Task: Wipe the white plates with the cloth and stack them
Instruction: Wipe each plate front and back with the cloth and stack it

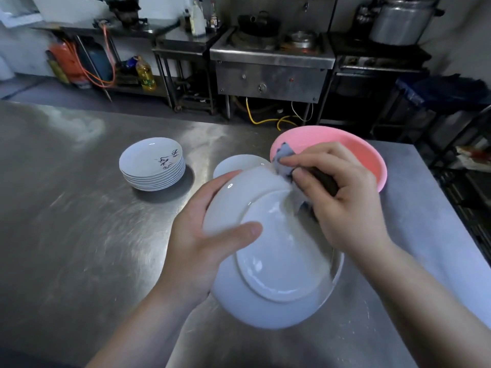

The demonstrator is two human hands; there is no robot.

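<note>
The steel bench [79, 235] carries a pink basin [372, 160], a stack of white plates [152, 166] well left of it, and one more plate [239, 163] between. Above it, a plate [265, 301] is held underside up, the left hand [202, 235] gripping its rim (thumb on the base). The right hand [342, 197] pinches the cloth [285, 160] against the far rim. Turning the plate steadily should bring every part of the rim under the cloth.
</note>
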